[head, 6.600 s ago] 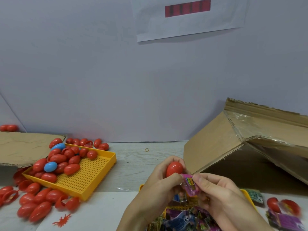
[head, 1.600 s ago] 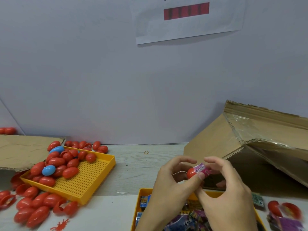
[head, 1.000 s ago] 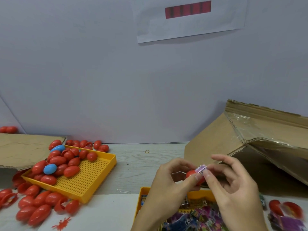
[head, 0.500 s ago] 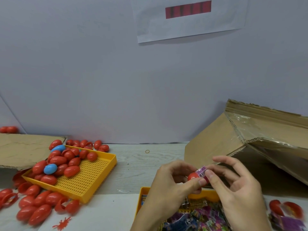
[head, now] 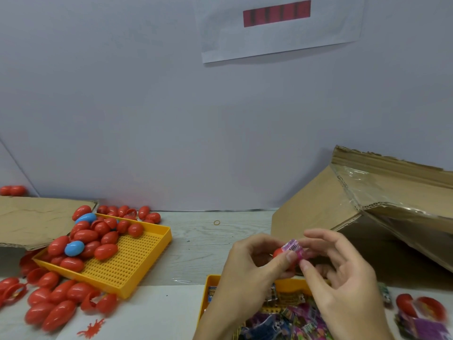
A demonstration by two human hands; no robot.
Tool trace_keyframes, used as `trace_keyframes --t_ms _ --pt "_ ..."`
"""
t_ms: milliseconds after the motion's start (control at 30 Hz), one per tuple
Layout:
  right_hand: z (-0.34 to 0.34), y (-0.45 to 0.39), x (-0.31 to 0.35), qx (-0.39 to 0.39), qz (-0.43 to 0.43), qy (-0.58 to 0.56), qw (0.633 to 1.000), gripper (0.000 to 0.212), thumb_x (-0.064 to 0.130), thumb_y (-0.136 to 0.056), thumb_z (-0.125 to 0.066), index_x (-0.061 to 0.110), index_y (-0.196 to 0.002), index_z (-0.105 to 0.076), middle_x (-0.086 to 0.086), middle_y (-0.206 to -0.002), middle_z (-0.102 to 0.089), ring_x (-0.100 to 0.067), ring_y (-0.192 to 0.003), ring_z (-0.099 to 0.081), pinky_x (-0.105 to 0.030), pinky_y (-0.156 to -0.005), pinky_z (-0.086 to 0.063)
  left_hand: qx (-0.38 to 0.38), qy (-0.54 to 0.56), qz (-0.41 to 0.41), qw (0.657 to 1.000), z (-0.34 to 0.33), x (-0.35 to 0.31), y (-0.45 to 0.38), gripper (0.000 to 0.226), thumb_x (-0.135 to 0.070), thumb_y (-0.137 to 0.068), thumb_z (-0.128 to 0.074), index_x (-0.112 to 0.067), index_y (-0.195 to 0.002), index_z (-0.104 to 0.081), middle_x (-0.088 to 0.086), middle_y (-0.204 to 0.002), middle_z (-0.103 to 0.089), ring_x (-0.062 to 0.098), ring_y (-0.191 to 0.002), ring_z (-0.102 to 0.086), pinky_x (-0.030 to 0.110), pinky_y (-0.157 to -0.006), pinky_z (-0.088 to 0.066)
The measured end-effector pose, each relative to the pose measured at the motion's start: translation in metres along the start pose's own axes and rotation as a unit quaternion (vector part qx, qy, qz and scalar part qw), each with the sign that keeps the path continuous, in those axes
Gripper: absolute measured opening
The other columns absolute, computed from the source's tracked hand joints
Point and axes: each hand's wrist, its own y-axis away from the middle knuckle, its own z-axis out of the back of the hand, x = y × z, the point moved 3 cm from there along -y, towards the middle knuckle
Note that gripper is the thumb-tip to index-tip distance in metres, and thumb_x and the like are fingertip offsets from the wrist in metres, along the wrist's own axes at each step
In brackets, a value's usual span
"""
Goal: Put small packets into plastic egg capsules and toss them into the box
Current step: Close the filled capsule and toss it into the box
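Note:
My left hand (head: pixel 247 268) grips a red egg capsule (head: pixel 279 252) between thumb and fingers. A small pink packet (head: pixel 294 249) sticks out of the capsule's top, and my right hand (head: pixel 343 276) pinches and presses it with its fingertips. Both hands hover over a yellow tray (head: pixel 208 290) full of small colourful packets (head: pixel 289 317). The large cardboard box (head: pixel 367 202) lies on its side just behind and right of my hands, its dark opening facing me.
A second yellow tray (head: pixel 137 261) at the left holds several red egg capsules (head: pixel 85 235) and two blue ones (head: pixel 73 249); more red capsules lie around it. A flat cardboard piece (head: pixel 31 217) lies far left. An open red capsule (head: pixel 421 307) sits at the right edge.
The packet went from beside the capsule to being folded and pushed into its opening. My hands shifted slightly right and stayed over the packet tray.

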Motion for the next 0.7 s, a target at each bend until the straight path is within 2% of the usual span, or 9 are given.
trace_keyframes --t_ms 67,133,233,367,533,600,700 --pt "-0.0034 0.0021 0.0009 0.009 0.017 0.057 0.998 0.07 -0.012 -0.072 -0.072 0.049 -0.102 -0.057 0.014 -0.098 -0.069 -0.005 -0.093 -0.063 -0.027 -0.068 -0.052 -0.012 0.006 -0.003 1.0 0.0014 -0.0005 -0.0006 0.02 -0.032 -0.076 -0.079 -0.02 -0.09 -0.075 0.009 -0.092 -0.074 0.023 -0.089 -0.074 0.032 -0.076 -0.061" --pt "-0.0071 0.0034 0.003 0.013 0.027 0.116 0.993 0.072 0.0 -0.066 -0.08 0.052 -0.107 -0.052 0.018 -0.099 -0.064 0.004 -0.1 -0.056 -0.022 -0.072 -0.046 -0.015 -0.014 -0.011 1.0 0.0019 -0.001 -0.0008 0.016 -0.031 -0.079 -0.079 -0.023 -0.091 -0.075 0.005 -0.092 -0.075 0.02 -0.089 -0.073 0.034 -0.076 -0.061" --pt "-0.0103 0.0043 0.0071 0.005 0.035 0.173 0.984 0.077 0.011 -0.059 -0.087 0.057 -0.106 -0.046 0.024 -0.098 -0.055 0.015 -0.101 -0.045 -0.011 -0.072 -0.037 -0.014 -0.051 -0.014 0.999 -0.0006 -0.0024 -0.0002 0.012 -0.029 -0.082 -0.079 -0.026 -0.093 -0.074 0.002 -0.09 -0.076 0.018 -0.086 -0.073 0.036 -0.08 -0.061" --pt "-0.0076 0.0055 0.0085 -0.037 0.053 0.186 0.98 0.076 0.013 -0.057 -0.09 0.055 -0.103 -0.046 0.02 -0.095 -0.06 0.014 -0.099 -0.048 -0.009 -0.069 -0.035 -0.011 -0.058 -0.007 0.998 -0.0044 -0.0039 0.0003 0.015 -0.03 -0.082 -0.078 -0.024 -0.095 -0.075 0.004 -0.093 -0.075 0.024 -0.09 -0.072 0.045 -0.083 -0.059" --pt "-0.0075 0.0064 0.0078 -0.025 0.067 0.162 0.984 0.075 0.011 -0.056 -0.091 0.049 -0.106 -0.049 0.023 -0.094 -0.065 0.015 -0.097 -0.049 -0.013 -0.068 -0.038 -0.007 -0.037 0.01 0.999 -0.0018 -0.0034 -0.0001 0.029 -0.047 -0.071 -0.079 -0.026 -0.091 -0.073 0.008 -0.09 -0.074 0.033 -0.09 -0.071 0.053 -0.085 -0.056" --pt "-0.0085 0.0069 0.0082 -0.019 0.077 0.167 0.983 0.075 0.011 -0.055 -0.091 0.049 -0.105 -0.05 0.023 -0.093 -0.066 0.013 -0.095 -0.051 -0.013 -0.067 -0.038 -0.008 -0.042 0.02 0.999 -0.0021 -0.0017 -0.0002 0.034 -0.052 -0.07 -0.076 -0.026 -0.09 -0.071 0.009 -0.093 -0.073 0.03 -0.09 -0.071 0.052 -0.087 -0.056" --pt "-0.0092 0.0072 0.0069 -0.021 0.087 0.182 0.979 0.075 0.01 -0.056 -0.09 0.051 -0.103 -0.049 0.022 -0.092 -0.066 0.012 -0.094 -0.052 -0.012 -0.063 -0.039 0.008 -0.037 0.04 0.999 -0.0058 0.001 -0.0002 0.031 -0.045 -0.078 -0.075 -0.024 -0.098 -0.066 0.006 -0.1 -0.073 0.021 -0.092 -0.073 0.044 -0.088 -0.058"
